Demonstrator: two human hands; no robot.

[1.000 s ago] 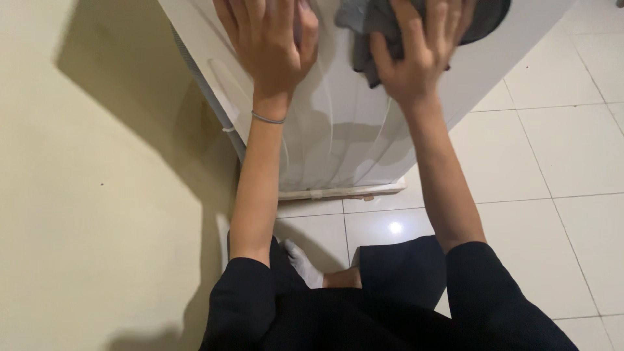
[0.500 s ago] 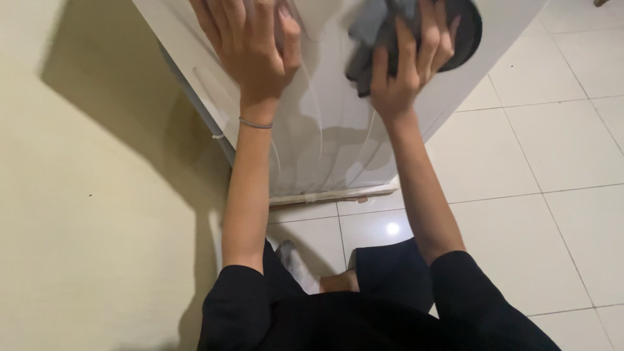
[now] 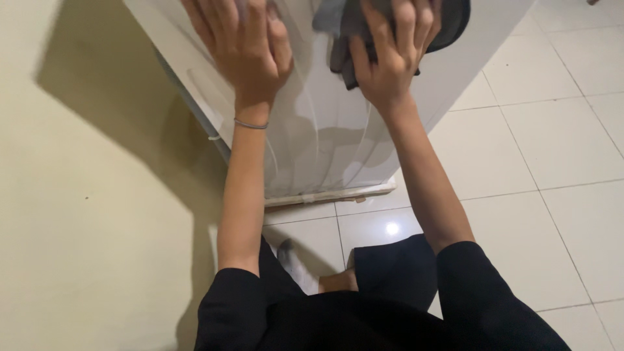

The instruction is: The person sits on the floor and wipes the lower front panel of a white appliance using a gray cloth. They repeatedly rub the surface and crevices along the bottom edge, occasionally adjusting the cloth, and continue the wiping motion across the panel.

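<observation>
My right hand grips a bundle of grey cloth at the dark round opening of a white washing machine, near the top edge of the view. My left hand lies flat on the machine's white front to the left of the opening, fingers spread, with a thin band on the wrist. The fingertips of both hands run out of view at the top.
A cream wall stands close on the left of the machine. White floor tiles spread to the right and in front. My black sleeves, dark trousers and a white sock show at the bottom.
My right hand has closed more over the grey cloth and shifted a little left at the opening. My left hand stays on the machine's front.
</observation>
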